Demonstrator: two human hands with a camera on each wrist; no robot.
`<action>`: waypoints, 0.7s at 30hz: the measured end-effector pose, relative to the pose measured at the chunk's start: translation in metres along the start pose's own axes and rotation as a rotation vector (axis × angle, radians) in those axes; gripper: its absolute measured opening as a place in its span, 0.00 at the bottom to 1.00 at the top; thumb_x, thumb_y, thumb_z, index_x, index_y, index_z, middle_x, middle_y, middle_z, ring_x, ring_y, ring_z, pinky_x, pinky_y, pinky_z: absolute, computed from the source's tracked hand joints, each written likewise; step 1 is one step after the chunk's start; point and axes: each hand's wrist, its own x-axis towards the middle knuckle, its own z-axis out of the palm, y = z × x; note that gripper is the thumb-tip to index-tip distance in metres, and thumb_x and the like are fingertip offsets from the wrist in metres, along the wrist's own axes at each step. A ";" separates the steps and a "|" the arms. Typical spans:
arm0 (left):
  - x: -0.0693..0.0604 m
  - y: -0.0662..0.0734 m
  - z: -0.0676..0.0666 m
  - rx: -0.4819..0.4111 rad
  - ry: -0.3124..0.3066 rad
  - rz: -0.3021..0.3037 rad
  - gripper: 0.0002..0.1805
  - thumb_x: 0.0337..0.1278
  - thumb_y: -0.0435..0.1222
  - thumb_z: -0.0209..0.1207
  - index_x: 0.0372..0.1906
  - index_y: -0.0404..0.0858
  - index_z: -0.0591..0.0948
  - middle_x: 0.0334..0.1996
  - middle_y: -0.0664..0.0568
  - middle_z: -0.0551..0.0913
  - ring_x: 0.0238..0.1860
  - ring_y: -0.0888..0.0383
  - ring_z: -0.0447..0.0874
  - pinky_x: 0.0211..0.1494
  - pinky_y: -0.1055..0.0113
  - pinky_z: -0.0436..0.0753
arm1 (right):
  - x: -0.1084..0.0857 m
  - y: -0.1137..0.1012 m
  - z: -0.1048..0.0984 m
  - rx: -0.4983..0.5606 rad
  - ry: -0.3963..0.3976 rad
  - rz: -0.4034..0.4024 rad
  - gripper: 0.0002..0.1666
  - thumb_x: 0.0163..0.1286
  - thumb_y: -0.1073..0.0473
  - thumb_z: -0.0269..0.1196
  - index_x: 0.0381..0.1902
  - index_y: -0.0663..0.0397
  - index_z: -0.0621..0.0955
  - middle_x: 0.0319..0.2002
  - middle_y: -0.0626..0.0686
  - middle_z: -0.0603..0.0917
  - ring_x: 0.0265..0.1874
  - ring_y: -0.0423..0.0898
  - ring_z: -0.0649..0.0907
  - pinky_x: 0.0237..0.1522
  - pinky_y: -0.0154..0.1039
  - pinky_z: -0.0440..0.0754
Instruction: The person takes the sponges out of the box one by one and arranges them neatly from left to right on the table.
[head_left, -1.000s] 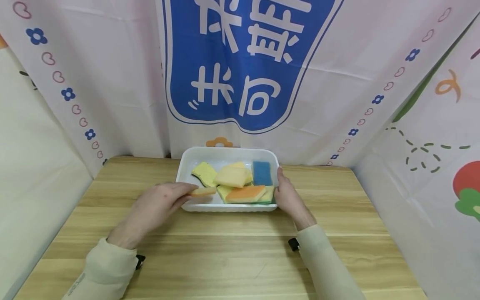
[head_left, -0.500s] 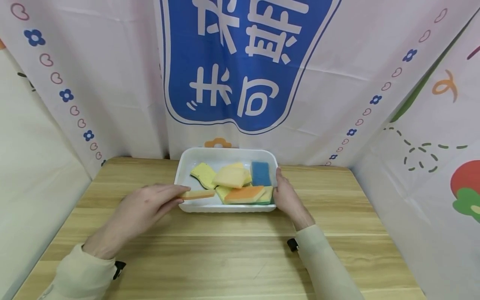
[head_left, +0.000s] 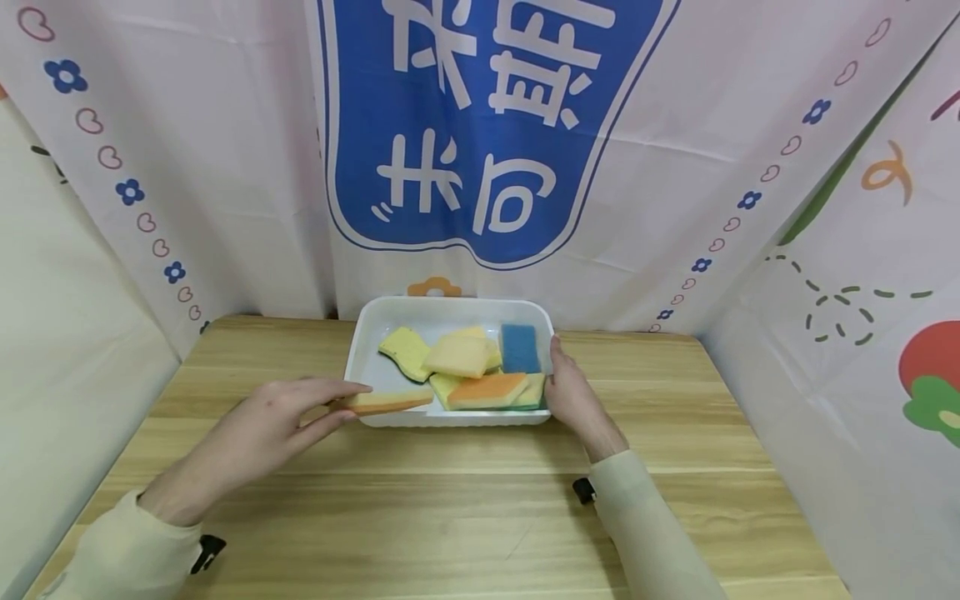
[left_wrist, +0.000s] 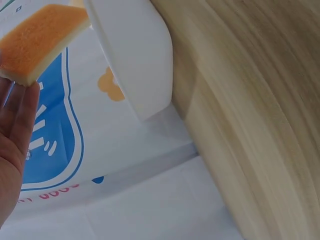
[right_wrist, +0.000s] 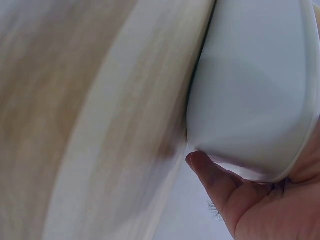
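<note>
a pale yellow and orange sponge (head_left: 386, 401) is pinched at its near end by the left hand (head_left: 258, 425), left of centre in the frame, its free end seen across the front left rim of the white tray (head_left: 457, 421); whether the rim is touched cannot be told. in the left wrist view the sponge is shown at the upper left, its orange face turned to the camera. the right end of the tray, at centre right of the head frame, is gripped by the right hand (head_left: 573, 396); in the right wrist view a fingertip is pressed low on the tray, and part of the hand is hidden behind the rim. inside the tray, a wavy yellow sponge (head_left: 405, 352) is seen at the left, a pale yellow sponge (head_left: 457, 354) is heaped on others at the middle, a blue sponge (head_left: 520, 348) is set at the rear right, and an orange-topped sponge (head_left: 489, 389) is laid at the front right. the tray is carried by the wooden table (head_left: 420, 517), backed by a white cloth (head_left: 240, 125) at the top of the frame.
</note>
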 end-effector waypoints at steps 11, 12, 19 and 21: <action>-0.011 -0.009 -0.005 -0.053 -0.022 -0.017 0.24 0.73 0.31 0.78 0.68 0.54 0.93 0.60 0.60 0.98 0.57 0.59 0.99 0.54 0.58 1.00 | -0.001 0.000 0.000 -0.004 0.000 0.008 0.44 0.92 0.71 0.43 0.97 0.64 0.43 0.94 0.73 0.57 0.94 0.68 0.63 0.92 0.69 0.66; -0.012 -0.010 -0.005 -0.056 -0.026 -0.012 0.25 0.73 0.31 0.79 0.68 0.54 0.93 0.59 0.61 0.98 0.57 0.61 0.99 0.54 0.59 1.00 | -0.001 0.000 0.000 0.000 -0.001 0.010 0.44 0.92 0.71 0.43 0.97 0.63 0.43 0.94 0.73 0.57 0.94 0.68 0.63 0.92 0.69 0.66; -0.019 -0.020 0.002 -0.087 -0.045 0.116 0.28 0.60 0.24 0.82 0.61 0.52 0.93 0.45 0.71 0.91 0.44 0.74 0.85 0.43 0.81 0.86 | -0.001 -0.001 0.000 0.009 -0.009 0.010 0.44 0.92 0.71 0.43 0.97 0.63 0.43 0.94 0.73 0.57 0.94 0.68 0.62 0.92 0.69 0.66; -0.020 -0.022 0.003 -0.085 -0.037 0.145 0.30 0.57 0.23 0.82 0.60 0.52 0.93 0.43 0.72 0.88 0.42 0.74 0.83 0.41 0.84 0.82 | -0.001 -0.001 0.000 0.007 -0.009 0.009 0.44 0.92 0.71 0.43 0.97 0.63 0.43 0.94 0.73 0.57 0.94 0.68 0.63 0.92 0.69 0.66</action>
